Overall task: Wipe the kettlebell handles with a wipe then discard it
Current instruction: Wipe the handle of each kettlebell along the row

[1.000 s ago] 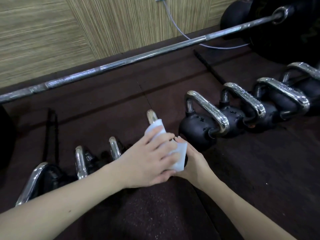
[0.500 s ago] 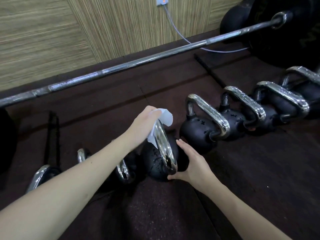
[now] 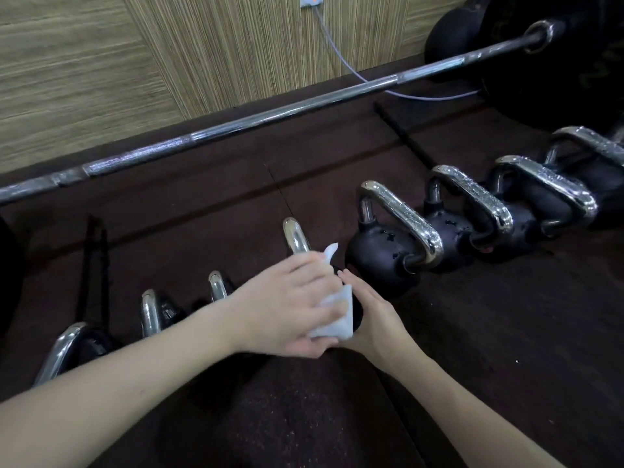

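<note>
A row of black kettlebells with chrome handles stands on the dark rubber floor. My left hand (image 3: 290, 305) presses a white wipe (image 3: 334, 319) around the near part of one chrome handle (image 3: 295, 236) in the middle of the row. Only the handle's far end shows above my fingers. My right hand (image 3: 374, 315) rests flat against the right side of that same kettlebell, whose black body is mostly hidden. To the right, the neighbouring kettlebell (image 3: 381, 255) has a handle that looks wet.
Smaller kettlebells (image 3: 150, 309) continue to the left, larger ones (image 3: 506, 211) to the right. A long steel barbell (image 3: 270, 118) lies behind the row, with black plates (image 3: 557, 55) at far right. A wooden wall with a socket and a grey cable (image 3: 341, 62) stands behind.
My left hand slid with the wipe from the handle's far end back to its near end. The right hand stayed against the kettlebell.
</note>
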The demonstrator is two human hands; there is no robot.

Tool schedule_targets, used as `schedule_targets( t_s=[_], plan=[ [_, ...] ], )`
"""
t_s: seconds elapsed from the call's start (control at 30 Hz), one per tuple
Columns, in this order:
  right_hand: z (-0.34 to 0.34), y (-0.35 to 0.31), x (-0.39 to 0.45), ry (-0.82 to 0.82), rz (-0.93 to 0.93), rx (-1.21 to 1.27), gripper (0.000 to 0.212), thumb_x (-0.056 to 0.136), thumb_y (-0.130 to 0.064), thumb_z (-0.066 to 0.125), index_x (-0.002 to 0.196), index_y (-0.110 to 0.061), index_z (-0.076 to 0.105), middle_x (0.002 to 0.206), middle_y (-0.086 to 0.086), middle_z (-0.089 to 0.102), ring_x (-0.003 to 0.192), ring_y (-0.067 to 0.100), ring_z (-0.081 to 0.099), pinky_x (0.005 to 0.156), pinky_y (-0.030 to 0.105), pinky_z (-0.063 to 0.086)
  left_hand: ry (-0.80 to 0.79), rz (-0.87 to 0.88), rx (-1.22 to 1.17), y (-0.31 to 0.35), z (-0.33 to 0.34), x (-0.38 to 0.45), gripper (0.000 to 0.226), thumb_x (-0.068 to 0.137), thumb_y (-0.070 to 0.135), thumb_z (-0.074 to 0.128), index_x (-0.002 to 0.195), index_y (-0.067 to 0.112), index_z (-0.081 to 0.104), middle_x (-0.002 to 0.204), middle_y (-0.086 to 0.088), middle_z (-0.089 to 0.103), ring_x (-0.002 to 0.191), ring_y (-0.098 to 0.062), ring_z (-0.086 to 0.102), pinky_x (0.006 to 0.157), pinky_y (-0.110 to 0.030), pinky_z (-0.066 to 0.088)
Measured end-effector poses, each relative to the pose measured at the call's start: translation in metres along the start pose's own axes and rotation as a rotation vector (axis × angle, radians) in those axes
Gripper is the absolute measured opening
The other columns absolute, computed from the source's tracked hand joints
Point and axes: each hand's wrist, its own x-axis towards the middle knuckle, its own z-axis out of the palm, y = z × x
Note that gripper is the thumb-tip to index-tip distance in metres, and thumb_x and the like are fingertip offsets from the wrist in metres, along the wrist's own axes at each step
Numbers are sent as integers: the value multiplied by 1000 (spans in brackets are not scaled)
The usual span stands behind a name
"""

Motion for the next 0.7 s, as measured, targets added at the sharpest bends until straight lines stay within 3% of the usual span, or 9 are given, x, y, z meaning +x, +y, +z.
schedule_targets(
  t_s=[0.07, 0.17, 0.27, 0.33, 0.4, 0.47, 0.5, 0.6, 0.7],
  plan=[
    [-1, -1, 1, 6, -4, -53, 123, 52, -41, 101, 157, -32, 37, 161, -20, 33, 149, -5, 28, 124, 24, 27, 37, -141, -133, -14, -2, 5, 43, 92, 50, 66, 100, 8, 70, 100, -9, 63, 115, -33, 56, 109, -45, 40],
    [-3, -5, 2, -3, 11, -59, 126, 51, -41, 102, 158, -35, 35, 163, -20, 31, 150, -6, 25, 124, 22, 24, 92, -389, -373, -36, -5, 16, 23, 97, 32, 55, 79, 19, 60, 83, -3, 60, 92, -20, 53, 99, -28, 39],
    [-2, -5, 1, -8, 26, -41, 125, 51, -40, 102, 157, -36, 35, 163, -20, 30, 150, -5, 24, 125, 23, 23, 124, -1121, -1055, -55, -8, 39, 21, 101, 25, 53, 80, 23, 58, 61, -1, 63, 68, -10, 58, 73, -24, 48],
    [-1, -4, 0, -1, 26, -31, 125, 50, -42, 102, 157, -37, 36, 163, -21, 30, 150, -7, 24, 126, 25, 24, 28, -1524, -1303, -60, -4, 44, 22, 98, 35, 57, 103, 15, 64, 75, -3, 66, 65, -18, 61, 59, -28, 46],
    [-1, -4, 0, -3, 27, -36, 126, 50, -43, 102, 157, -38, 36, 163, -22, 30, 150, -7, 24, 125, 24, 24, 50, -1436, -1204, -50, 1, 41, 29, 98, 37, 53, 108, 11, 61, 76, -7, 61, 68, -21, 57, 63, -32, 44],
    [-2, -4, 0, -4, 28, -33, 126, 49, -43, 102, 156, -39, 36, 163, -22, 31, 150, -7, 25, 124, 22, 24, 185, -1124, -944, -32, -2, 32, 32, 100, 33, 48, 98, 3, 58, 68, -6, 59, 73, -18, 55, 77, -35, 45],
    [-2, -5, 0, -2, 25, -31, 126, 49, -41, 102, 156, -38, 37, 163, -21, 32, 149, -7, 26, 124, 22, 25, 193, -955, -781, -24, -2, 25, 34, 100, 32, 46, 94, 1, 58, 76, -4, 61, 84, -17, 55, 88, -35, 45],
    [1, -1, 1, 7, 23, -34, 125, 48, -40, 103, 156, -31, 40, 161, -18, 36, 149, -7, 28, 124, 23, 28, 103, -523, -383, 2, -6, 5, 32, 98, 34, 52, 107, 6, 64, 117, -4, 59, 128, -30, 49, 119, -46, 32],
    [0, -2, 1, 13, 16, -35, 111, 61, -35, 97, 156, -28, 40, 161, -14, 38, 149, -4, 31, 122, 24, 31, -77, -190, -35, 26, -4, -9, 37, 96, 40, 59, 119, 11, 62, 122, -10, 62, 136, -38, 51, 124, -59, 24]
  ],
)
